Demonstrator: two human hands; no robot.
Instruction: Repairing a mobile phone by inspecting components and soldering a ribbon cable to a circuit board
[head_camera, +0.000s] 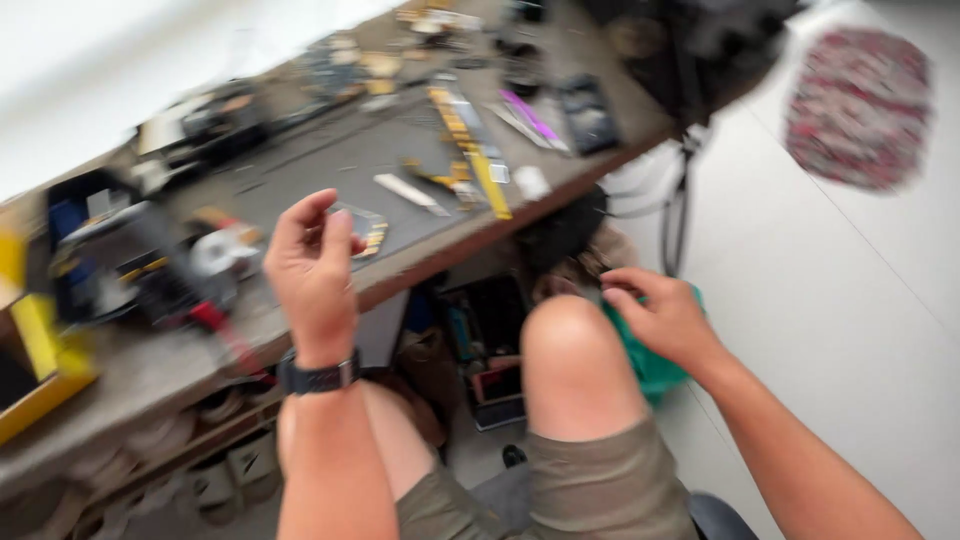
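Presently the left hand (312, 268) is raised over the near edge of the table (330, 160), its back to the camera, a dark wristwatch (318, 377) on the wrist. Its fingers (300, 215) are curled loosely with the thumb close to them; motion blur prevents telling whether anything is pinched between them. Just behind the hand a small flat card (365, 228) with yellow and dark markings lies on the table, its long axis running roughly left to right and tipped slightly down to the right. The right hand (665, 318) is lowered beside the right knee (565, 325), fingers bent and touching a green object (650, 365) whose kind cannot be made out; whether it is gripped cannot be told. Further out on the table, a long yellow strip (490, 185) points from the far side towards the near edge, a pale narrow strip (410, 194) lies at a slant beside it, and a flat purple-edged piece (533, 118) lies beyond. A yellow box (40, 360) sits at the left end, next to a dark blue-and-black case (95, 240). A red-patterned round mat (860, 105) lies on the pale floor (850, 300) to the right.
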